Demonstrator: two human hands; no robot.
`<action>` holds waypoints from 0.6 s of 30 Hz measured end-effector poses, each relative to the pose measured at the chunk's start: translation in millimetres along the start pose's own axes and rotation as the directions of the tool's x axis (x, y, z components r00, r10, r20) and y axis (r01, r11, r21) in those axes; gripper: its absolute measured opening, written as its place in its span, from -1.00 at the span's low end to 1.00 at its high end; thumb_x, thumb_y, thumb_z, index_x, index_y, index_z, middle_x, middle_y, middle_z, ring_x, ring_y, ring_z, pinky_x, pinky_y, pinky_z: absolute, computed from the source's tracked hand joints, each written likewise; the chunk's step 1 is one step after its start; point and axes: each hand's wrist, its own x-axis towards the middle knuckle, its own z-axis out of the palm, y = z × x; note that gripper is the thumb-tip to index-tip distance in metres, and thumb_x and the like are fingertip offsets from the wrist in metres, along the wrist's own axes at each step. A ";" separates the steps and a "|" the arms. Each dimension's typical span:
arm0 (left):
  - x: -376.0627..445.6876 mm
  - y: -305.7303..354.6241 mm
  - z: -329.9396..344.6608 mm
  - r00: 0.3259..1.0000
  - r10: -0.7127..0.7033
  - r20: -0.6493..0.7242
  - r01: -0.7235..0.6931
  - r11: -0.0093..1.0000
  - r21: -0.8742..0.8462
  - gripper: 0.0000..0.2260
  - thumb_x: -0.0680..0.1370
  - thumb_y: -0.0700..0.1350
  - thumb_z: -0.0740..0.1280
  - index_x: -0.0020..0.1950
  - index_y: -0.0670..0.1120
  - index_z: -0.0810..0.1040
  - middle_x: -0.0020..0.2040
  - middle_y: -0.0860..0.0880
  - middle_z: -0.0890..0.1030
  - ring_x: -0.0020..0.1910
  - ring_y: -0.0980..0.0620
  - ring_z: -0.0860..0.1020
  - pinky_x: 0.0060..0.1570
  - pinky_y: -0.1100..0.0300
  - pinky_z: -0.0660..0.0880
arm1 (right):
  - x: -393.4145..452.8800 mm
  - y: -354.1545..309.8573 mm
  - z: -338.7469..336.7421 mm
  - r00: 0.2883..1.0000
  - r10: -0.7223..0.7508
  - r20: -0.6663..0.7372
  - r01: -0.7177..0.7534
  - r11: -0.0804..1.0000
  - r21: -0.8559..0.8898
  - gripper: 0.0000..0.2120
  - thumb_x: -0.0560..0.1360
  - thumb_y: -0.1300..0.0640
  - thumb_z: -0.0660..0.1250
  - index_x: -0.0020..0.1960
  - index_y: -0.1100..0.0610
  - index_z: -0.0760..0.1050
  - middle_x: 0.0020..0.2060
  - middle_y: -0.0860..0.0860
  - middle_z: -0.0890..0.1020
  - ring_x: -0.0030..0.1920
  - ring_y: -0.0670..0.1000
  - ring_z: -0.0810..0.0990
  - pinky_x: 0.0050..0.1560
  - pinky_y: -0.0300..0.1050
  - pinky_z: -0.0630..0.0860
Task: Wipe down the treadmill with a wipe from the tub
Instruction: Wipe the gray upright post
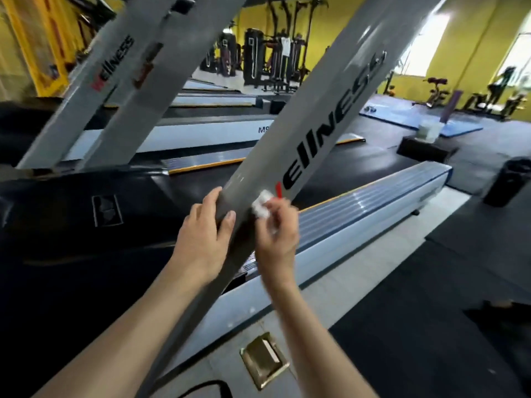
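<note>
My left hand [205, 225] curls around the treadmill's grey upright [301, 145] to brace it, while my right hand [277, 228] pinches the bunched white wipe [262, 204] against its face beside the red lettering, to scrub there.

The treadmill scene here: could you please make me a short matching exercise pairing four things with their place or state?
Things:
1. left hand
2. wipe
3. tub
4. brass floor plate

Places or states:
A. on a dark box far right
B. gripping the grey upright
C. set in the floor near the camera
D. pinched in the right hand

Pairs: 1-B, 2-D, 3-A, 4-C
</note>
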 end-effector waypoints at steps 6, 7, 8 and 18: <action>-1.0 1.1 -2.2 1.000 -0.023 -0.005 0.023 0.999 -0.033 -0.52 0.67 0.03 0.23 0.58 0.00 0.26 0.31 -0.15 0.47 0.32 -0.15 0.45 0.36 -0.07 0.39 | -77.7 -11.3 18.4 0.968 0.218 0.125 -0.224 0.974 0.039 -0.72 0.55 0.31 0.31 -0.05 -0.10 0.45 -0.09 -0.04 0.49 -0.10 -0.21 0.45 -0.09 -0.36 0.37; -2.0 0.3 -1.2 1.000 -0.015 -0.010 0.015 1.000 -0.024 -0.52 0.67 0.02 0.23 0.58 -0.02 0.27 0.30 -0.17 0.47 0.31 -0.17 0.46 0.35 -0.09 0.39 | -48.6 -19.2 13.8 0.980 0.189 0.066 -0.192 0.981 0.033 -0.77 0.58 0.27 0.31 -0.01 -0.08 0.47 -0.08 -0.05 0.50 -0.08 -0.20 0.47 -0.06 -0.35 0.38; -2.9 0.2 -0.5 1.000 -0.009 -0.015 0.009 1.000 -0.006 -0.52 0.67 0.02 0.22 0.58 -0.03 0.27 0.29 -0.18 0.48 0.29 -0.19 0.46 0.34 -0.10 0.39 | -13.2 -25.6 6.9 0.990 0.139 0.014 -0.139 0.990 0.023 -0.84 0.59 0.24 0.31 0.02 -0.01 0.49 -0.07 -0.05 0.50 -0.06 -0.20 0.47 -0.03 -0.34 0.39; -6.7 12.9 1.8 0.998 -0.067 -0.015 0.068 0.991 0.112 -0.52 0.67 0.06 0.15 0.58 -0.04 0.25 0.31 -0.23 0.47 0.24 -0.29 0.45 0.24 -0.20 0.38 | 79.3 -44.2 -8.4 0.980 0.118 -0.158 -0.132 0.988 -0.079 -0.89 0.61 0.28 0.23 0.09 0.15 0.49 -0.06 0.03 0.42 -0.12 -0.11 0.44 -0.06 -0.30 0.38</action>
